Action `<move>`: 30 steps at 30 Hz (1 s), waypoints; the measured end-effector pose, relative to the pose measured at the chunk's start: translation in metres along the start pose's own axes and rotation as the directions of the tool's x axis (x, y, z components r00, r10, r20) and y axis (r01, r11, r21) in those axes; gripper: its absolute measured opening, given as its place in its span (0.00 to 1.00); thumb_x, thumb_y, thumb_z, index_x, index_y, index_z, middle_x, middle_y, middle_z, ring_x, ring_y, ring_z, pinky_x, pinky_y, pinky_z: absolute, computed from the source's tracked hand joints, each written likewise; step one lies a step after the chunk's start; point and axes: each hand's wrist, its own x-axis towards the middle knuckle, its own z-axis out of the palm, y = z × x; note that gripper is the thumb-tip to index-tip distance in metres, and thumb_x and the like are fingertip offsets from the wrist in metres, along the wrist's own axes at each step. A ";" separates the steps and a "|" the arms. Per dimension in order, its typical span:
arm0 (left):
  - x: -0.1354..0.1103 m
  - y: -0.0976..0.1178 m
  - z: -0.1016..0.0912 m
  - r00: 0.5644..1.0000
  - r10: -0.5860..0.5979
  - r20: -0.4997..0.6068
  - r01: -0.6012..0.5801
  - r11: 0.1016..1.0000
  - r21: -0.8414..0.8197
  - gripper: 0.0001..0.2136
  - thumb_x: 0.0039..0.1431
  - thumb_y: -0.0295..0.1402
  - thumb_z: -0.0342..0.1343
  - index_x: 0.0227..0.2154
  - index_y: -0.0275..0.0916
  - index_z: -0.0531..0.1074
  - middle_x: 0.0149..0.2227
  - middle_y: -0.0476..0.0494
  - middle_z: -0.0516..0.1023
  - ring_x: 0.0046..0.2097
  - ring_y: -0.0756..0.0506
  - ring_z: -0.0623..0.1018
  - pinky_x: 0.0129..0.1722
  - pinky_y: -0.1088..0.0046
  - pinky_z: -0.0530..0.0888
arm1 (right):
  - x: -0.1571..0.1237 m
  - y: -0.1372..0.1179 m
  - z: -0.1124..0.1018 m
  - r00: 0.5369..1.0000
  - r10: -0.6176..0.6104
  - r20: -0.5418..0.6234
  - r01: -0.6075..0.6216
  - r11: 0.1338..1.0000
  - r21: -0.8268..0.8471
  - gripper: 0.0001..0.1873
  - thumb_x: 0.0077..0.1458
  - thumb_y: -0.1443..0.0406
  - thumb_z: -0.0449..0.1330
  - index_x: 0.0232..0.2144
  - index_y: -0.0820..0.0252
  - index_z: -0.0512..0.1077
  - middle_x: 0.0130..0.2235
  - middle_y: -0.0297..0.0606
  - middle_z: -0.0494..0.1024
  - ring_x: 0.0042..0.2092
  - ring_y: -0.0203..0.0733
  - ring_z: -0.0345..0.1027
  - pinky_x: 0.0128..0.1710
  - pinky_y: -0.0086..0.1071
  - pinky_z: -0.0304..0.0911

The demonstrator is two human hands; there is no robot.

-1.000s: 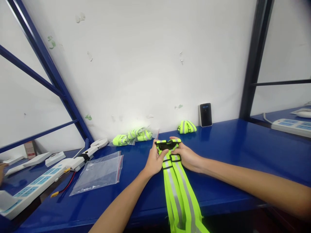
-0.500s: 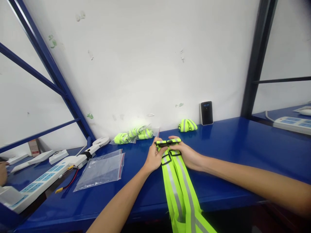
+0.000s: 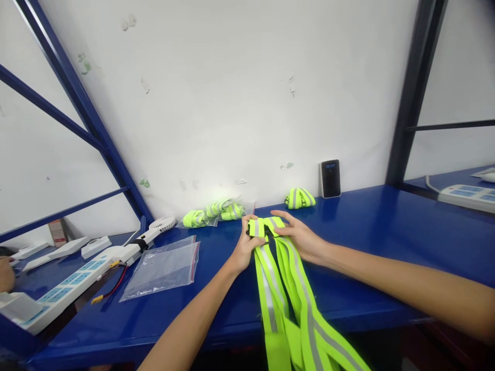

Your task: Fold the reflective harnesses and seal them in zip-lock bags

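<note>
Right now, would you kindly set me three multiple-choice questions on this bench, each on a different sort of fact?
1. What colour is the reflective strap vest touched by the left hand and right hand?
A. Orange with white stripes
B. Fluorescent yellow-green with grey stripes
C. Solid red

2. Where is the black digital display unit?
A. Standing against the white wall on the blue bench
B. In the right hand
C. Lying on the floor

3. How is the clear zip bag placed?
A. Held up in the left hand
B. Standing on edge
C. Lying flat on the bench

Answers:
1. B, the hanging straps show that colour.
2. A, its upright back meets the wall.
3. C, it rests left of the hands.
</note>
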 end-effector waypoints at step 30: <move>0.012 -0.012 0.001 0.987 0.080 -0.140 -0.083 0.996 -0.014 0.23 0.54 0.38 0.62 0.51 0.40 0.63 0.50 0.39 0.74 0.52 0.38 0.75 0.53 0.60 0.69 | 0.002 0.005 -0.003 0.985 -0.161 0.065 0.173 0.945 -0.277 0.37 0.49 0.72 0.54 0.61 0.47 0.53 0.55 0.33 0.71 0.57 0.45 0.65 0.57 0.42 0.60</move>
